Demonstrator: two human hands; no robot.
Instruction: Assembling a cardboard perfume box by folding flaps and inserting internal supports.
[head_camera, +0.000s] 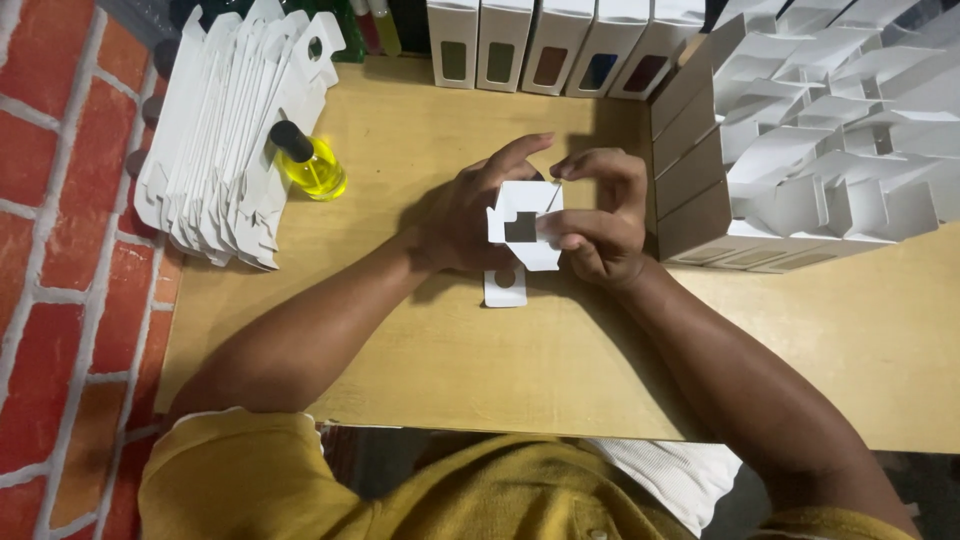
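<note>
Desk (560, 390) first, pale wood, and it carried everything you were working with. Off to your right sat the big heap of folded white cartons (810, 130), flaps up, spilling over each other. On your left leaned the stack of flat die-cut blanks (230, 130), fanned against the brick wall (60, 250), not yet folded. Along the back edge stood a row of closed white boxes (550, 40) with coloured windows. Then the small bottle of yellow liquid (312, 165) with its black cap, lying just beside the flat stack, outside any carton.

Down to the centre: your left hand (465, 215) cupped the small white carton (525, 225) from behind, fingers curled around it. Your right hand (600, 215) pinched its front flap between thumb and fingertips. You held the carton just above the desk, its hang tab (505, 287) pointing down toward you, its window cut-out showing dark.

By my read, this carton was half formed: body up, flaps loose, and plenty of blanks were left.
</note>
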